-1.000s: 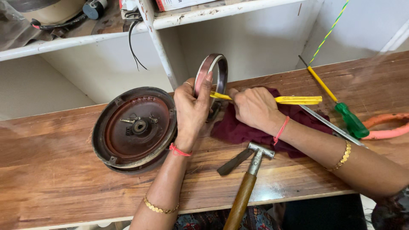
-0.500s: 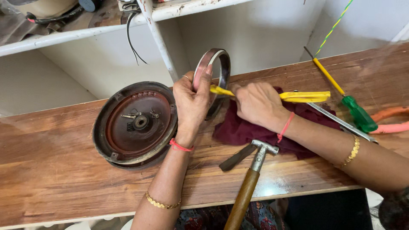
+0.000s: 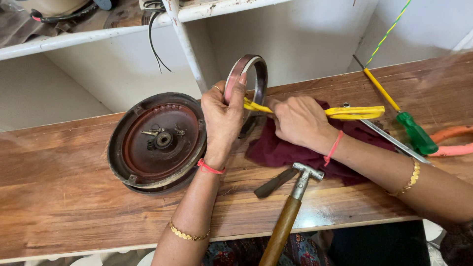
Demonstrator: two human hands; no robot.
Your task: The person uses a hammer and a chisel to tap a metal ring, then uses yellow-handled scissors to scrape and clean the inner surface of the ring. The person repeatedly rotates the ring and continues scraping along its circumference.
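My left hand grips a metal ring and holds it upright on edge over the wooden bench. My right hand holds a yellow-handled tool whose tip pokes into the ring's lower inside edge. A dark maroon cloth lies under my right hand. To the left of the ring a round rusty motor cover lies flat with its hollow side up.
A wooden-handled hammer lies at the bench's front edge beside a dark flat blade. A green-and-yellow screwdriver, a long metal file and orange-handled pliers lie at the right. White shelving with cables stands behind.
The view has shifted slightly. Both hands keep their grip; the ring stays upright with the yellow tool worked against its inner edge.
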